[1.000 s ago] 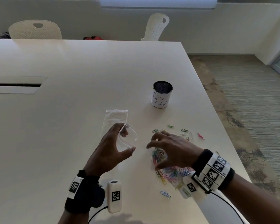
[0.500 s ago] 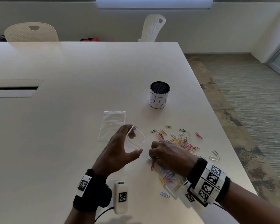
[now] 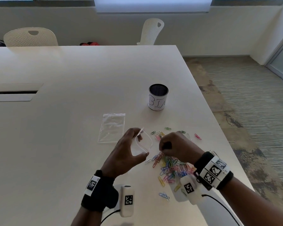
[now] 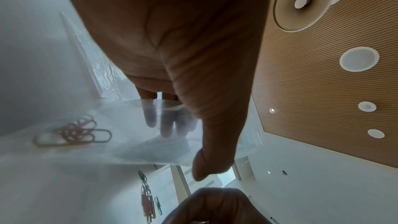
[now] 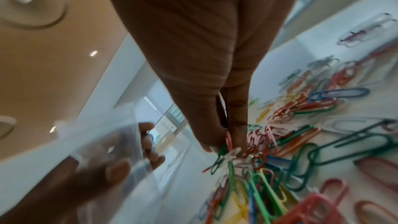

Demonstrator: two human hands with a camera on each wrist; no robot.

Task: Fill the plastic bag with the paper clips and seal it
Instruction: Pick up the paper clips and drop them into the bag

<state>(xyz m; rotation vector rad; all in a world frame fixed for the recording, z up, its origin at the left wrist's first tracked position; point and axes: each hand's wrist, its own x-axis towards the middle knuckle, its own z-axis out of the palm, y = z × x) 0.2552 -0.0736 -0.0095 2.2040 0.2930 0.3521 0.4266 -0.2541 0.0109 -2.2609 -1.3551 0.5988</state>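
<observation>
Two plastic bags, one heap of clips, one cup; filling barely begun, sealing not started.

Table point(image 3: 55, 144): large, pale, bears everything listed below.

Cup point(image 3: 158, 99): black mesh with a white hand-lettered label, standing far of the clips, well apart from both hands.

Spare plastic bag point(image 3: 112, 127): lies flat on the table, far and left of the hands, untouched.

Held plastic bag point(image 3: 141, 145): raised off the table in the left hand point(image 3: 126, 154), its mouth bowed open toward the right. Thumb on the near lip, fingers on the far lip, so the hand pinches the opening wide. The left wrist view shows a few clips lying inside the film; how many exactly cannot be told.

Paper clips point(image 3: 171, 167): coloured, heaped at the near right of the table, with a thin scatter farther out. By far the larger share appears to remain outside the bag.

Right hand point(image 3: 175, 147): fingers and thumb pressed together on a small bunch of clips at the left edge of the heap, just beside the bag mouth.

Judged remaining: many more pinches into the bag, then pressing the strip closed.
</observation>
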